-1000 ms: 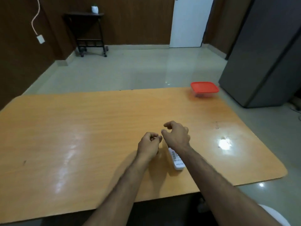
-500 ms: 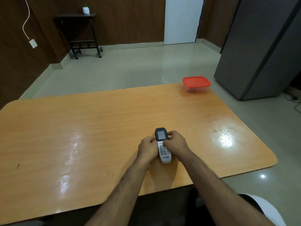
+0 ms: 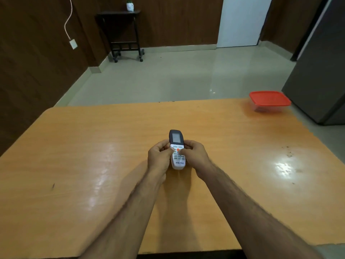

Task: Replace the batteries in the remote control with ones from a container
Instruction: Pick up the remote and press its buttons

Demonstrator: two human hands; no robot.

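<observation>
I see the remote control [image 3: 177, 149] held button-side up above the middle of the table [image 3: 74, 165], toward its near edge, with the left hand [image 3: 158, 157] and right hand [image 3: 194, 155] each curled around one side and thumbs on the keypad. Risk: the battery cover presumably faces down, so turning the unit over could let it slip onto the glossy wood. The red-lidded container [image 3: 269, 100] sits closed at the far right corner, well apart, beside a grey cabinet [image 3: 321, 71], with tiled floor [image 3: 168, 77] beyond.

Bare table [image 3: 93, 146] all round; lidded container [image 3: 269, 100] seemingly far right.
</observation>
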